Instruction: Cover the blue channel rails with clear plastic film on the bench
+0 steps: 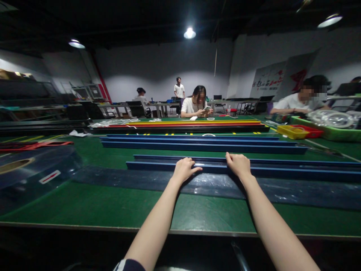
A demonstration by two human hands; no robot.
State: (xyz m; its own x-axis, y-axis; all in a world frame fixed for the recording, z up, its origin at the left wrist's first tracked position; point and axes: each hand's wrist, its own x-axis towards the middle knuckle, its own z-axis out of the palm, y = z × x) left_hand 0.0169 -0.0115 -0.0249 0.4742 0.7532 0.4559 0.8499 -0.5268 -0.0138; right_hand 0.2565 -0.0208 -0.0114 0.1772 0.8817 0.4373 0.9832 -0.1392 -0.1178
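A long blue channel-shaped profile (158, 165) lies across the green table in front of me. Over its near wall is my left hand (184, 170), fingers bent across the top and thumb stretched to the right. My right hand (239, 165) grips the same profile farther right, its fingers curled over it and partly hidden. Beneath and nearer to me runs a flat strip of clear film (214, 184). That strip leads left to a large roll of clear film (56, 165) with a cardboard core and a red-and-white label.
Beyond lie more blue profiles (197, 145), then black, red and yellow ones (194, 123). Yellow and red bins (296, 131) and a green crate (335, 130) stand at right. Across the table a person (194, 105) holds a phone; another person (293, 101) sits at right.
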